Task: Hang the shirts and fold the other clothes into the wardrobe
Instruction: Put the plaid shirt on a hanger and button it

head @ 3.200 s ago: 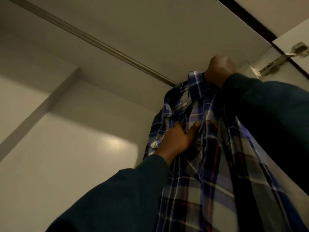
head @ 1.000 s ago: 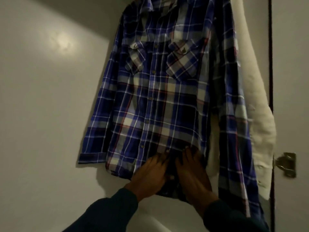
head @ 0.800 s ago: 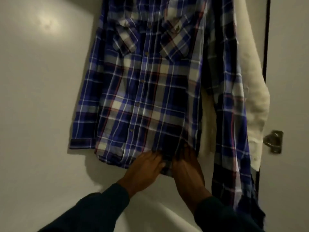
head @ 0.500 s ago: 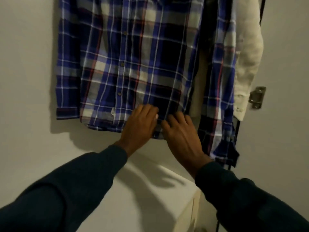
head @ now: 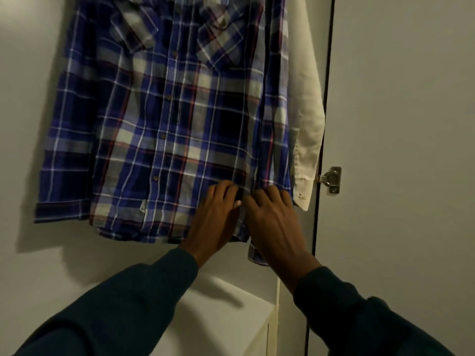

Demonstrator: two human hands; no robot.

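The plaid shirt (head: 164,129) hangs lengthwise straight above both hands. The left hand (head: 216,217) and right hand (head: 272,219) lie side by side with fingers spread flat on its hem, equally near.

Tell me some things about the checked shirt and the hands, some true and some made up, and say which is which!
1. The plaid shirt hangs up inside the wardrobe. True.
2. Both hands are at the shirt's bottom edge. True: the left hand and the right hand lie side by side on the hem.
3. The plaid shirt is plain green. False: it is checked blue, white and red.
4. A white garment hangs to the right of the plaid shirt. True.
5. The metal hinge is on the left side of the picture. False: it is at the right, on the door.
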